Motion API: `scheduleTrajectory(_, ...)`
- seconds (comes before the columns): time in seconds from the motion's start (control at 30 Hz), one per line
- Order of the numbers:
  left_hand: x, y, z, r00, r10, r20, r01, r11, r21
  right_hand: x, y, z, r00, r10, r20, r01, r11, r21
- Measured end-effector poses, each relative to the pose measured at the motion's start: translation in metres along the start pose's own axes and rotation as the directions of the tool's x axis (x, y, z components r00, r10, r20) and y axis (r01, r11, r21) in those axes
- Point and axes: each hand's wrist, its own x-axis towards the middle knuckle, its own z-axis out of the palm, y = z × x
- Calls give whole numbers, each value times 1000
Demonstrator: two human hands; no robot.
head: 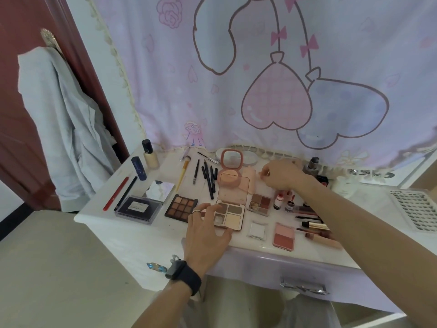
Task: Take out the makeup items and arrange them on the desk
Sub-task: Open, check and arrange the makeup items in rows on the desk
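Well, your largest backdrop is the pink-and-lilac curtain (283,67) with heart balloons, hanging at twelve o'clock behind the white desk (132,235). A grey garment (66,129) hangs on the red door (19,114) at nine o'clock. Your left hand (208,230), a black watch (183,275) on its wrist, lies at six o'clock with fingers spread, the fingertips touching the open four-pan palette (233,215). Your right hand (281,174) reaches over the lip products (307,216) at three o'clock, hiding some. It pinches a small pale thing (263,174), too small to name, near the pink compact (231,159). Across the desk lie a nine-pan palette (181,207), pencils (209,183) and a foundation bottle (150,153). The dark case (138,207) at eight o'clock bears a label too blurred to read.
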Motion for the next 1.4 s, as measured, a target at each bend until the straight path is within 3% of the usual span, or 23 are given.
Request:
scheduleTrajectory(0.23, 2, -2, 1, 1000, 20, 2, -20, 1000, -2, -1, -2, -5, 995, -53, 88, 50, 998, 33)
scheduleTrajectory(0.6, 3, 1, 0, 999, -1, 36, 1, 1000, 15, -5, -4, 0, 999, -44, 19, 44, 999, 5)
scheduleTrajectory(0.77, 3, 1, -1, 998, -12, 57, 9, 998, 55, -17, -11, 3, 993, -66, -97, 80, 986, 145)
scheduleTrajectory(0.93, 1, -3, -8, 998, 37, 47, -35, 999, -36, -50, -40, 6, 942, -64, -330, 176, 930, 322)
scheduleTrajectory(1.13, -10, -38, -48, 987, 47, -156, -63, 993, -97, -92, -97, 17, 838, -143, -527, 434, 760, 483)
scheduleTrajectory(1.3, -6, -89, -83, 933, -55, -356, 63, 998, 12, -79, -146, 27, 835, -251, -490, 503, 708, 495)
scheduleTrajectory(1.4, -2, -116, -95, 914, -19, -404, 88, 984, 154, -56, -177, 31, 840, -337, -426, 514, 745, 424)
